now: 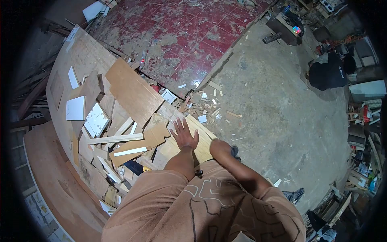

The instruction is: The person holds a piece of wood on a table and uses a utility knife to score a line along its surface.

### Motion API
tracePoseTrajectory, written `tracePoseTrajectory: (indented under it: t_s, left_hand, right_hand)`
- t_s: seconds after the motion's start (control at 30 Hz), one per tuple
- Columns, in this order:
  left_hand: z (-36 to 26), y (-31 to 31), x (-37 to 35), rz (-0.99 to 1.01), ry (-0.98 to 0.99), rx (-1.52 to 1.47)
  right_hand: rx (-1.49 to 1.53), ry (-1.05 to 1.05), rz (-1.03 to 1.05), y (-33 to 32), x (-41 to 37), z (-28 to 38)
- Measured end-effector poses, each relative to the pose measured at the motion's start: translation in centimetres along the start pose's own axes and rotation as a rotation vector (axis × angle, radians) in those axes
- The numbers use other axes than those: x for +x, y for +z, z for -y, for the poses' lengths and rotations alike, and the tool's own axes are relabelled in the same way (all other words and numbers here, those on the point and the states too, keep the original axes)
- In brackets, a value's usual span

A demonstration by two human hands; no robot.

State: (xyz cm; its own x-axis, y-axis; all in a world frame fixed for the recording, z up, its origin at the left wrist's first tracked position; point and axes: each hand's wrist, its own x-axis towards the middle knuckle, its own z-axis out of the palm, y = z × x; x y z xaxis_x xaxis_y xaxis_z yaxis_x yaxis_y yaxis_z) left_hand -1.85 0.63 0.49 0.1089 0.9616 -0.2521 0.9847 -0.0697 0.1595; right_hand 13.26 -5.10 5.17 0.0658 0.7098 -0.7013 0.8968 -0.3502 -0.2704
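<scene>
Rests the left hand palm down, with fingers splayed wide and closed on nothing, partly over a long, pale yellow, smooth wooden board at the right-hand edge of the broad, scuffed wooden worktop, towards the near end. Bends the right hand at the board's outer side, with fingertips out of sight; cannot tell how far open, or whether closed on anything. Could slide or tip outwards if pushed too hard near that edge, with only a flat palm to resist. Could nip the hidden fingers against the worktop's edge, or drive a splinter into bare skin from a rough-cut side. Might also rock on scraps if any lie beneath. Could knock the dark tool with a yellow part amid loose pieces if swept leftwards. Notice, towards the left, a matt brown sheet with a ragged outline, slim, straight-sided pale wooden strips and a squarish white block with flaking patches; farther along the right-hand edge, a thin, warm-brown, faintly grained rectangular panel. Below, on gritty grey concrete, see small, blocky pale offcuts.
</scene>
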Motion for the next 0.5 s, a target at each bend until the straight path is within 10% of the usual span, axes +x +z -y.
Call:
tracePoseTrajectory:
  t_s: [0.5]
  left_hand:
    - [-0.3,-0.4,0.0,0.035,-0.026,0.042]
  right_hand:
    - [-0.019,0.019,0.113,-1.7,-0.3,0.4]
